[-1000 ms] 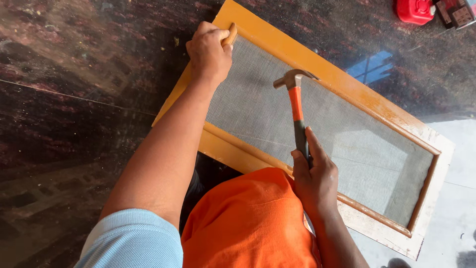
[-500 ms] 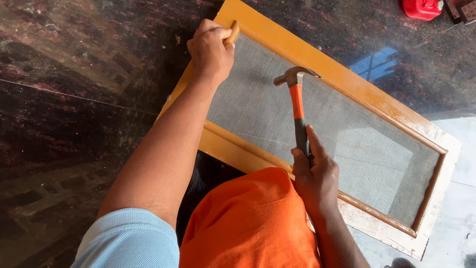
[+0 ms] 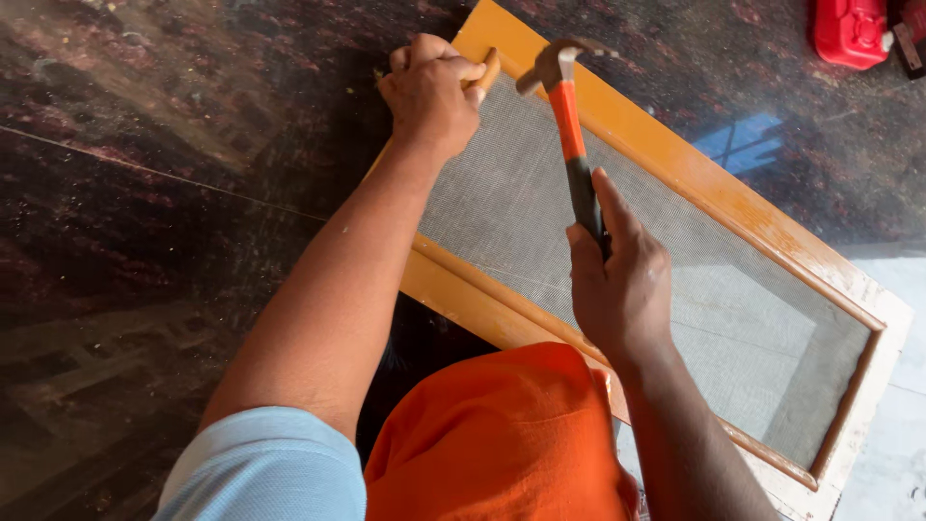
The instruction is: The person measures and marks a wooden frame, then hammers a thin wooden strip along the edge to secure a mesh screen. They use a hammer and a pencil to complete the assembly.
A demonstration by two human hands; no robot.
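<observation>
The right hand [image 3: 617, 280] is clamped around the dark grip of a hammer [image 3: 571, 135], thumb lying up along the handle. Its wrist is cocked so the orange shaft rises away from the hand and the metal head sits just beside the left hand's knuckles.

The left hand [image 3: 431, 92] reaches out on a straight arm, fingers curled shut around a thin strip of wood [image 3: 489, 69] at the top corner of the frame [image 3: 675, 164].

The frame, orange-yellow wood with grey mesh [image 3: 540, 212] stretched across it, lies flat on the dark floor [image 3: 145, 193] under both hands, running slantwise down past the right wrist.

Well beyond the hammer head, at the upper right edge, stands a red plastic container [image 3: 849, 31] with rounded corners.
</observation>
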